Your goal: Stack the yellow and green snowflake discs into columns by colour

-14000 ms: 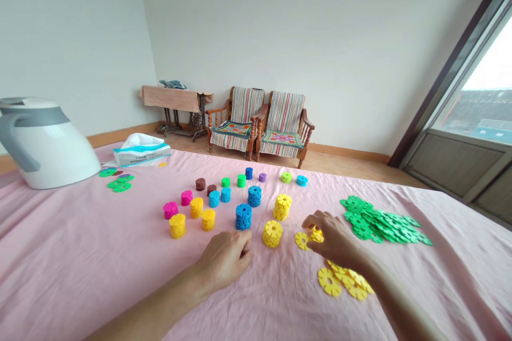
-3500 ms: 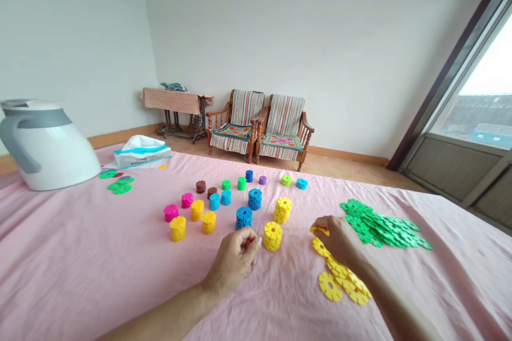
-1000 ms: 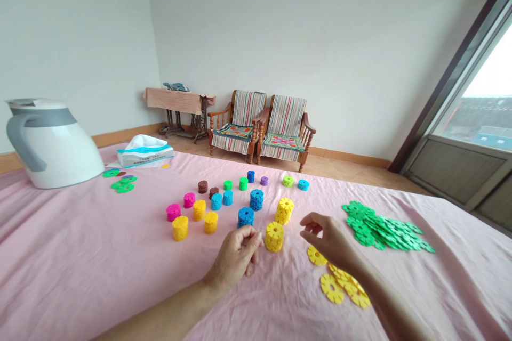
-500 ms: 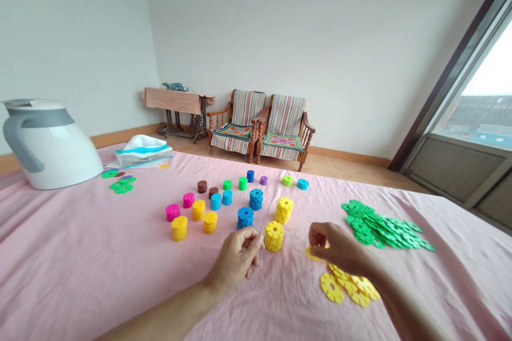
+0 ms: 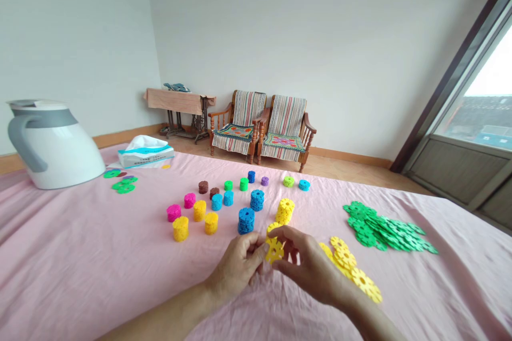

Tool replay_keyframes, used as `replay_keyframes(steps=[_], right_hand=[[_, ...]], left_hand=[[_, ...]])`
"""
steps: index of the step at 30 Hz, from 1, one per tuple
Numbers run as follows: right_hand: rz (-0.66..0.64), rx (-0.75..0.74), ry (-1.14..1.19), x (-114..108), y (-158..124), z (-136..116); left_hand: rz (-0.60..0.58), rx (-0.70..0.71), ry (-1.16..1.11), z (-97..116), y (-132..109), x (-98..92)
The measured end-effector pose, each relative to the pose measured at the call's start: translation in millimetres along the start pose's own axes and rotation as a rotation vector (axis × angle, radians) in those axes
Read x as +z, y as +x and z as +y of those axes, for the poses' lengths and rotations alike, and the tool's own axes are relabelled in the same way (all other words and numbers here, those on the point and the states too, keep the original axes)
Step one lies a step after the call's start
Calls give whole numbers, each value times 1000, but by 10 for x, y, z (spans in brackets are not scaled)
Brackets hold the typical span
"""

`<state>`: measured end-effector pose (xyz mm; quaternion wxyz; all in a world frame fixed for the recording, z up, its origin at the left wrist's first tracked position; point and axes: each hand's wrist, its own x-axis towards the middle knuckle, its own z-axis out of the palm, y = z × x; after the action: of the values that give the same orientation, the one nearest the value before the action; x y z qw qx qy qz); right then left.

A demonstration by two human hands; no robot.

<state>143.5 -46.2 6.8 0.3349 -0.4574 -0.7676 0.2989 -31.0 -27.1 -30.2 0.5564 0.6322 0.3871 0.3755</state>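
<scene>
A yellow disc [image 5: 274, 251] is up between the person's two hands, in front of the nearer yellow stack [image 5: 273, 227], which it partly hides. The disc is round, so it has no long axis; it is tipped up steeply, its notched flat face turned toward the person. The left hand [image 5: 240, 262] pinches its left edge between thumb and fingers. The right hand [image 5: 306, 260] curves around its right side, forefinger by the top and thumb by the bottom; whether these two press on it cannot be told.

Just behind, the farther yellow stack [image 5: 285, 211] stands upright, its axis vertical, as does the near blue stack [image 5: 246, 221] to the left. Loose yellow discs [image 5: 362, 279] lie flat and overlapping beside the right forearm, strung out from far left to near right. A green pile [image 5: 384, 228] beyond them stretches the same way across the pink cloth [image 5: 120, 256] on the desk.
</scene>
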Motion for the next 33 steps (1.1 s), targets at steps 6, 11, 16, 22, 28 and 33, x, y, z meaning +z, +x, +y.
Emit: replay_keyframes(steps=[6,11,16,22,28,33], right_hand=[[-23,-65,-79,23,-14,7],[3,-79,-45,1,6,-56],[288,25,-26,-28,93,105],[323,132,-10,83,174,360],[317,152,11,181,184,370],[325,150,11,172,197,393]], left_hand=[[27,-54,-24,-3,21,-17],[52,-65,-60,8,22,-14],[137,-66,-87,18,30,-21],[154,-60,-86,0,43,-23],[130,-64,-62,-25,54,-30],[128,-60,-47,-39,54,-34]])
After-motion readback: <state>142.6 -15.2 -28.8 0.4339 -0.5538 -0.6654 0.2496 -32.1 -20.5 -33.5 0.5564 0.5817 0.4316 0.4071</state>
